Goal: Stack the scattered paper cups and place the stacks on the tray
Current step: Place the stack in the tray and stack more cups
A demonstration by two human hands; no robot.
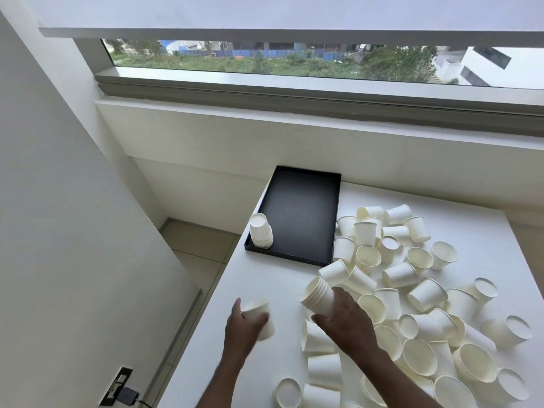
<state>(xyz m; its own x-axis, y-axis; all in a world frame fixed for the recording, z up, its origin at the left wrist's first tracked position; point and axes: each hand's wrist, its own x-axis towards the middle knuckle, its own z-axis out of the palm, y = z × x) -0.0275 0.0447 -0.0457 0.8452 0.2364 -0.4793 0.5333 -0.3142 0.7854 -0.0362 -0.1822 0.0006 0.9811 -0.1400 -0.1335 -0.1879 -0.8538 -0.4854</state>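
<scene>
Stack (319,298) gripped in right fingers (343,294) | cup (256,308) in left fingers (259,318)

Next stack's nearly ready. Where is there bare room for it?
The black tray is bare except the stack in its near-left corner. The table strip before the tray's near rim is bare too. Loose cups crowd the tray's right.
</scene>
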